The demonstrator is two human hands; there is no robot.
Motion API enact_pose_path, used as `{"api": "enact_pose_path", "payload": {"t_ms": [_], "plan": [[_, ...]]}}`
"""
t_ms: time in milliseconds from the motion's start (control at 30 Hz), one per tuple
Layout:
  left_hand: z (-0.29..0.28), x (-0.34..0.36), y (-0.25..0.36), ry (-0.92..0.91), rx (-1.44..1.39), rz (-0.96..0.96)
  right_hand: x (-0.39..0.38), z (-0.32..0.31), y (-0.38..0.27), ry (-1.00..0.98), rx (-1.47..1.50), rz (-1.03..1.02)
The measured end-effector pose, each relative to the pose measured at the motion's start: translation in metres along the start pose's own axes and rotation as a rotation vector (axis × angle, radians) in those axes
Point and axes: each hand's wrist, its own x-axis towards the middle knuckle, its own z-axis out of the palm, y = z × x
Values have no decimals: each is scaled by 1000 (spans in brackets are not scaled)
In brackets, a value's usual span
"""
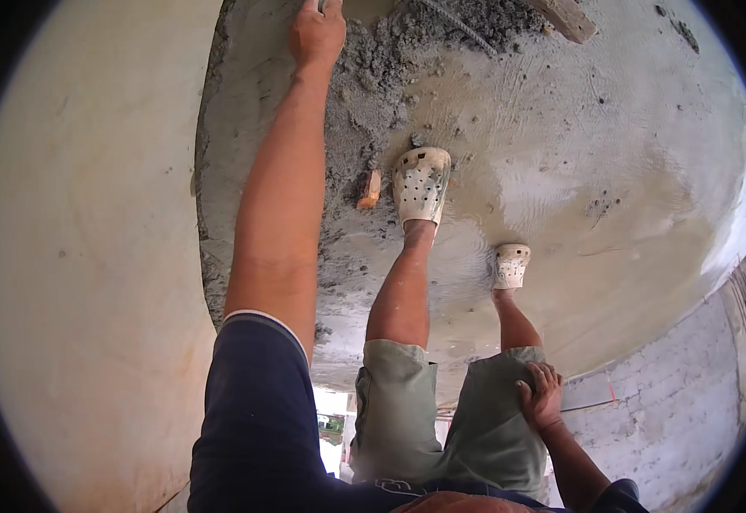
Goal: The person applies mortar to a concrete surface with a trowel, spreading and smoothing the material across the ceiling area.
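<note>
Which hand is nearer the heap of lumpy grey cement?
Left. The left hand is stretched out at the left side of the heap of lumpy grey cement; the right hand rests on the right leg of the shorts, well back from it.

Soft, bright light, glare on wet floor (561, 154), fisheye-bowed edges

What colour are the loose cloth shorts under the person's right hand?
Loose grey-green cloth shorts, seen best in the head view.
</note>
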Motion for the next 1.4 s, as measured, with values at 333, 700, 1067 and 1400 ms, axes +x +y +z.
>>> {"api": "enact_pose_path", "payload": {"t_ms": [333, 700, 1067, 1400], "plan": [[-32, -6, -36, 126, 18, -54, 9, -8, -1, -15, -18, -49], [-66, -89, -102, 167, -276, -264, 10, -17, 8, -5, 2, -88], [-63, -109, -78, 82, 265, -19, 12, -23, 16, -1, -3, -133], [-84, -77, -111, 52, 313, -84, 14, -21, 17, -38, 11, -73]]}}
